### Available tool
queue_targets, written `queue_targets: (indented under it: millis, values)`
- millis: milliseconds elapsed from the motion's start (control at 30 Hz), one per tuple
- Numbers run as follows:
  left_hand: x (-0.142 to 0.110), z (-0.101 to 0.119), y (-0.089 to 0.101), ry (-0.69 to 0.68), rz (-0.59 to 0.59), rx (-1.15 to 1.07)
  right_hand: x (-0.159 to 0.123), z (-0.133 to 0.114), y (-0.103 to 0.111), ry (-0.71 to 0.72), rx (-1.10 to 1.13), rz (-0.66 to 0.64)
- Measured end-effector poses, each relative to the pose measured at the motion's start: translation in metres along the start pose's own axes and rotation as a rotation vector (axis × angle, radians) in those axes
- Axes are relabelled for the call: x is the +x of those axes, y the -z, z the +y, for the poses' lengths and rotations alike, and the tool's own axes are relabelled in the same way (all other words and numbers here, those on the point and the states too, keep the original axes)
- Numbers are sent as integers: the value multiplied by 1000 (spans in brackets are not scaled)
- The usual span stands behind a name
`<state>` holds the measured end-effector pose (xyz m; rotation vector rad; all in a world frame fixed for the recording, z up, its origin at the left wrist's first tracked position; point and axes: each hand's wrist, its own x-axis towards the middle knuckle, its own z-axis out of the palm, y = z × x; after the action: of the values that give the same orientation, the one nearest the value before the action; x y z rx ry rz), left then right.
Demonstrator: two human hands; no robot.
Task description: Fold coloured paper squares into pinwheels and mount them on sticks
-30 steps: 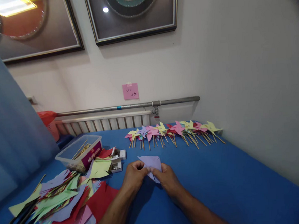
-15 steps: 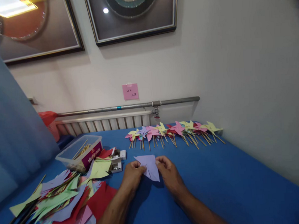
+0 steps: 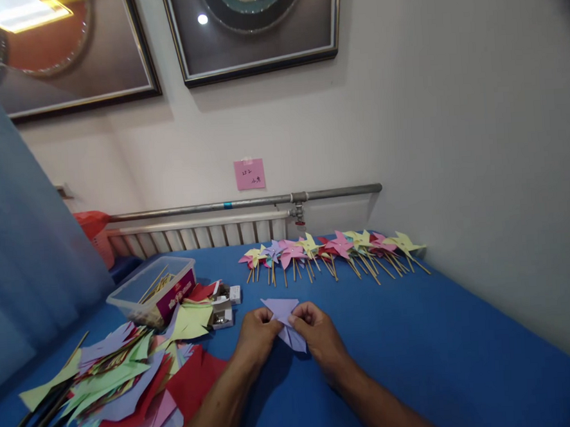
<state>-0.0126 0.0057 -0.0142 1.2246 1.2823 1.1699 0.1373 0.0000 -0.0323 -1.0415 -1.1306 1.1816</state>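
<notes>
At the middle of the near part of the blue tabletop (image 3: 395, 361), 2 bare hands work on 1 sheet of purple paper (image 3: 282, 308). The left hand (image 3: 257, 332) reaches forward and inward from the lower left, its fingers curled and its thumb directed at the sheet. The right hand (image 3: 320, 330) comes in from the lower right at a mirrored slant, knuckles raised, thumb directed inward. Grip, left: thumb and fingers pinching the paper's left side. Grip, right: thumb and fingers pinching the paper on its right side, near mid-length. Whether the sheet touches the surface beneath cannot be told.

The paper lies between the hands, drawn narrow at mid-length and wider at its 2 ends. Its long axis runs from far left to near right, on a slight slant. 1 corner points to the far left; the near end points toward the wearer and somewhat right. A slit shows in the near portion.

Beyond the hands, well apart from them, finished pinwheels (image 3: 292, 252) lie in a row, sticks toward the wearer. Left of the left hand stand 2 small white boxes (image 3: 222, 318) and a clear plastic container (image 3: 125, 305) holding sticks. Nearer, a pile of coloured paper (image 3: 114, 382) lies beside black scissor handles (image 3: 49, 418).
</notes>
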Motion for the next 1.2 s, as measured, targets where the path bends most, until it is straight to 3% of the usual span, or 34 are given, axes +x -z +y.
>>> queue_targets:
  millis: [200,500,733,900,1200]
  values:
    - [-1,4,1,-1,-34,-20,2,7,-1,-128,84,26]
    - [-4,8,4,-49,-96,32,-9,-11,0,-275,244,-63]
    - [-5,9,5,-100,-132,20,-9,-7,2,-258,227,-60]
    - [-8,12,4,-107,-154,16,-12,-12,3,-268,273,-149]
    - [-11,17,6,-106,-242,3,-13,-13,3,-225,148,-173]
